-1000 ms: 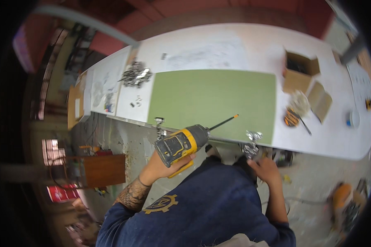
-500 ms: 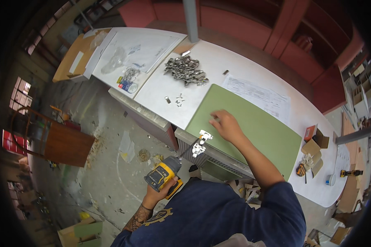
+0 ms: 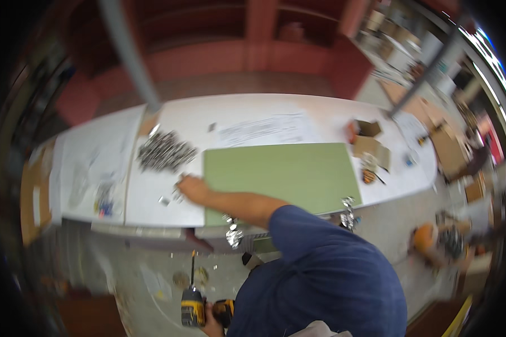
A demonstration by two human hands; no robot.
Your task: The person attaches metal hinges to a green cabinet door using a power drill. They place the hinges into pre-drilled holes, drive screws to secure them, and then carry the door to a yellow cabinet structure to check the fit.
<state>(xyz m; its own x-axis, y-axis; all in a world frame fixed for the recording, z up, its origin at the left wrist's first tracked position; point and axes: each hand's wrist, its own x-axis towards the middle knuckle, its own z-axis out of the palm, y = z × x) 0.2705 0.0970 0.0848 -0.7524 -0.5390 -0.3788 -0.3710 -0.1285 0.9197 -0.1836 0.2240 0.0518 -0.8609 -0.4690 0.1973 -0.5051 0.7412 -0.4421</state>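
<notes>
My left hand (image 3: 212, 322) is wrapped round the grip of a yellow and black cordless drill (image 3: 192, 308), held low before the table with its long bit pointing away from me. My right hand (image 3: 193, 190) reaches across the table to small metal pieces (image 3: 177, 195) beside the green panel (image 3: 281, 174); blur hides what its fingers hold, if anything. On the panel's near edge sit two shiny metal hinges, the left hinge (image 3: 233, 233) under my right forearm and the right hinge (image 3: 348, 213) near the panel's right corner. A pile of metal hinges (image 3: 166, 151) lies beyond my right hand.
Printed sheets (image 3: 264, 129) lie behind the panel on the white table (image 3: 225, 104). Open cardboard boxes (image 3: 368, 143) and an orange-black tool (image 3: 369, 176) are at the right. A grey post (image 3: 126, 50) rises at the back left. Another person (image 3: 430, 241) is low at the right.
My right hand has moved left from above the green panel to the small metal pieces. The drill has swung to point away from me. The view has turned right, showing another hinge on the panel.
</notes>
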